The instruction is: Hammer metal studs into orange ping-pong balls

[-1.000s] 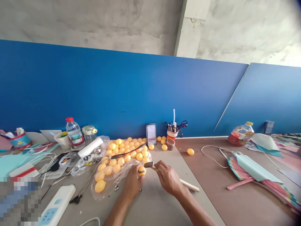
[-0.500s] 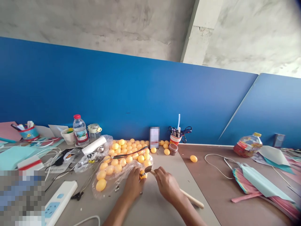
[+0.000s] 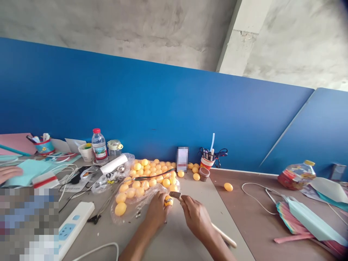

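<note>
My left hand (image 3: 157, 212) is closed round an orange ping-pong ball (image 3: 168, 201) that has dark markings on its face. Gripped in my right hand (image 3: 196, 214) is a brush (image 3: 225, 236) with a long pale wooden handle, whose flat brown head points left, close to the ball. Whether the head touches the ball I cannot tell. Behind my hands, many more orange balls (image 3: 121, 208) lie in and around a clear plastic bag (image 3: 148, 202), a dark strap (image 3: 152, 177) across them. A small brown cup (image 3: 204, 174) stands beyond my right hand.
A power strip (image 3: 77, 226), cables and a red-capped bottle (image 3: 99, 145) are on the left. Another person's hand (image 3: 11, 174) rests by turquoise paper at far left. A pen cup (image 3: 207, 162), single ball (image 3: 228, 186), jug (image 3: 296, 175) and folded fabric (image 3: 312, 221) are to the right.
The view has swung slightly left, so things sit further right. The brush head now shows its broad side near the ball. Another person's hand has come into view at far left.
</note>
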Action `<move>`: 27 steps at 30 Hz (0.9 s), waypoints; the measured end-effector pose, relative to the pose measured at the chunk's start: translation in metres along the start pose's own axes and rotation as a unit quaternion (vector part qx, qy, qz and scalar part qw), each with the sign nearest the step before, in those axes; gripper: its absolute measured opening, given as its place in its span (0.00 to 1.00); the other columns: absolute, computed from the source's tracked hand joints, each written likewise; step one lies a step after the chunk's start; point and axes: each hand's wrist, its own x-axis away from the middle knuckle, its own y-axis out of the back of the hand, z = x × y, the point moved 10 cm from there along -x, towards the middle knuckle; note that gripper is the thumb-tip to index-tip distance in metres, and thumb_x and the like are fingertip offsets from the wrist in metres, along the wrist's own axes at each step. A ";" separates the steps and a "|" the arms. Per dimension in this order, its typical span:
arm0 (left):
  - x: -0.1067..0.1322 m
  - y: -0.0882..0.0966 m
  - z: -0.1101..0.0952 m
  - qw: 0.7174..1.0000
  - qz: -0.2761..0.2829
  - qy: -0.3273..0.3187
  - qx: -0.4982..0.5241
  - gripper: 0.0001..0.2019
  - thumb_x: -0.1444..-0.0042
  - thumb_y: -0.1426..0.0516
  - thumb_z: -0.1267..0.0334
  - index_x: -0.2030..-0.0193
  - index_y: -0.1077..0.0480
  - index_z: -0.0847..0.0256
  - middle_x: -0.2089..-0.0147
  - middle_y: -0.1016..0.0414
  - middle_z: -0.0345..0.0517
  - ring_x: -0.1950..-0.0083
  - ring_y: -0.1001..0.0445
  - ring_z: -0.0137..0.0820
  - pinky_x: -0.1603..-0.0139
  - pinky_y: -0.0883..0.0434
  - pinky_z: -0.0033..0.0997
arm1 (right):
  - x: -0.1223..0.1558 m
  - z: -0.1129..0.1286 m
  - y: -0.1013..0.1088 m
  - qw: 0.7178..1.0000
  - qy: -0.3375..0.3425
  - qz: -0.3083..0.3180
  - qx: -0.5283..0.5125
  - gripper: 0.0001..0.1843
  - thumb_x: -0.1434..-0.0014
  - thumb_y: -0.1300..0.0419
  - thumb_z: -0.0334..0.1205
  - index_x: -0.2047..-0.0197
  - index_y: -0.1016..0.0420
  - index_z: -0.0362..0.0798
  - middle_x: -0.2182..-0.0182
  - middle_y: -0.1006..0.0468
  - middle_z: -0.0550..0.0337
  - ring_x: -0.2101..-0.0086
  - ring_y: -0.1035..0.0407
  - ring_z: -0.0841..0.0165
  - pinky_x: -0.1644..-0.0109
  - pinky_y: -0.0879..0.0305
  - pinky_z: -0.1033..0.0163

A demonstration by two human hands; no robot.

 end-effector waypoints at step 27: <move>0.002 0.003 -0.007 0.999 0.023 0.028 -0.025 0.11 0.48 0.48 0.69 0.57 0.32 0.60 0.52 0.28 0.50 0.47 0.31 0.38 0.45 0.35 0.36 | 0.004 -0.025 -0.015 0.986 -0.131 0.101 -0.030 0.15 0.31 0.58 0.42 0.58 0.31 0.50 0.67 0.20 0.56 0.68 0.26 0.65 0.68 0.43 0.66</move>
